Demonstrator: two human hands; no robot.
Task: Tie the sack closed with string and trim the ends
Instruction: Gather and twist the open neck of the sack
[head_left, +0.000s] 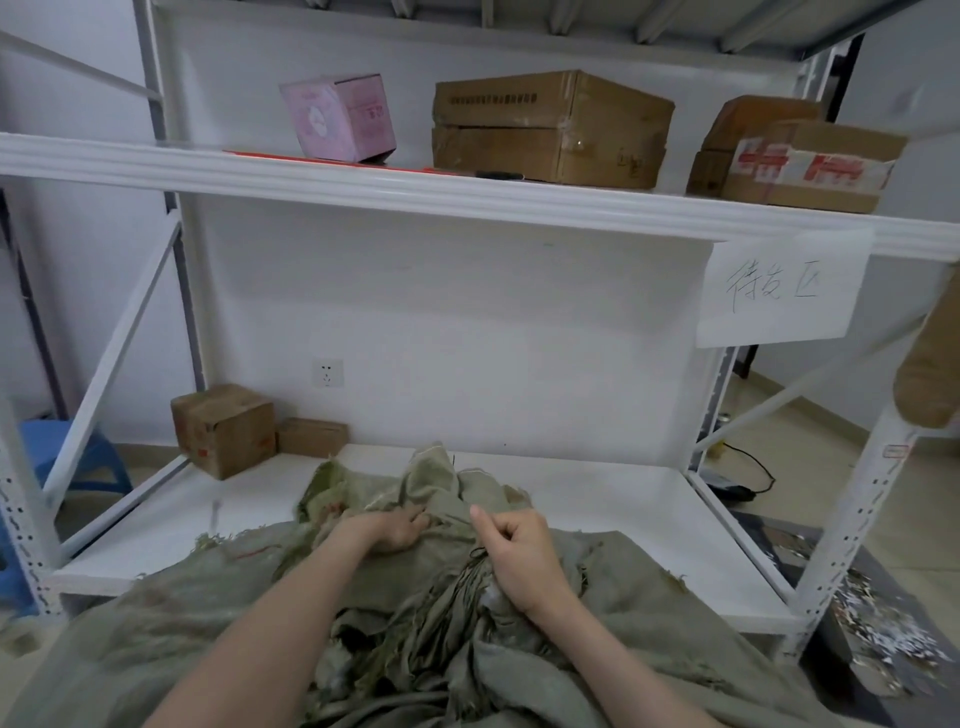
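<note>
A worn grey-green woven sack (208, 623) lies across the front of the white lower shelf (623, 499), its mouth bunched and frayed in the middle. My left hand (395, 530) grips the gathered cloth of the sack's mouth, fingers closed into the folds. My right hand (514, 545) is curled shut beside it, pinching a thin dark string (475, 555) that runs down into the bunched fabric. A short dark strand also sticks up at the sack's top edge. No cutting tool is visible.
Two small cardboard boxes (223, 428) stand at the back left of the lower shelf. The upper shelf carries a pink box (340, 117) and cardboard boxes (550, 130). A paper sign (779, 288) hangs at right. A blue stool (78, 457) stands left; shredded scraps (872, 623) lie on the floor right.
</note>
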